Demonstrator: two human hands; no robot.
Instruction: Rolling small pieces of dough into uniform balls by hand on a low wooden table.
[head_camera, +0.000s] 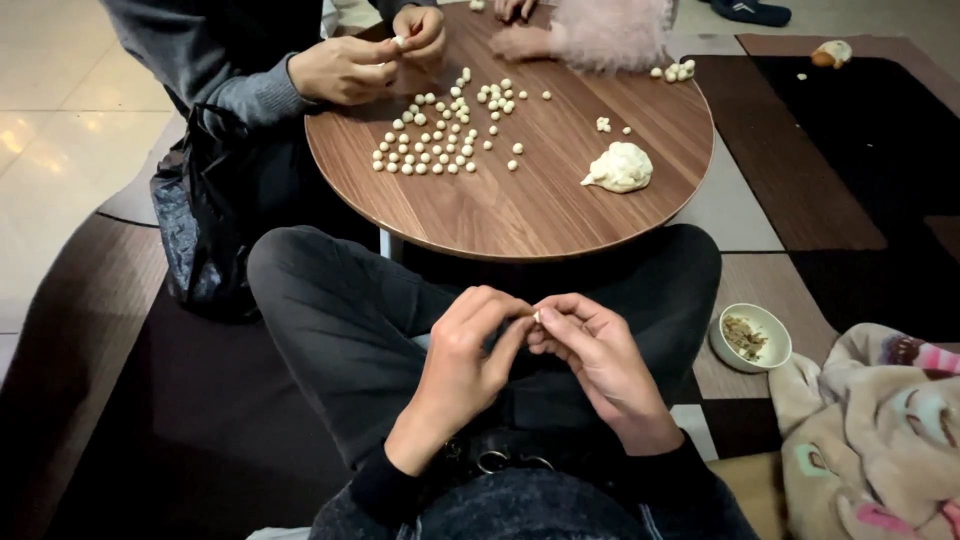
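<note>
From the head view, the left hand (465, 350) and right hand (595, 355) meet over the lap, near of the round wooden table (540, 215), fingertips of both pinching a tiny pale dough bit (537, 316) lying right between them (too small to tell any long axis, and neither hand is nearer). Far on the tabletop lie rows of small dough balls (440, 135) to the left and a dough lump (620, 167) to the right, where another person's hands (370, 60) also work; a small bowl (750, 338) sits on the patterned floor at right beside a blanket (875, 430).

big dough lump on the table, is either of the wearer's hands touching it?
No. The dough lump lies alone on the round table, while the left hand and right hand pinch a small dough piece over the lap.
</note>
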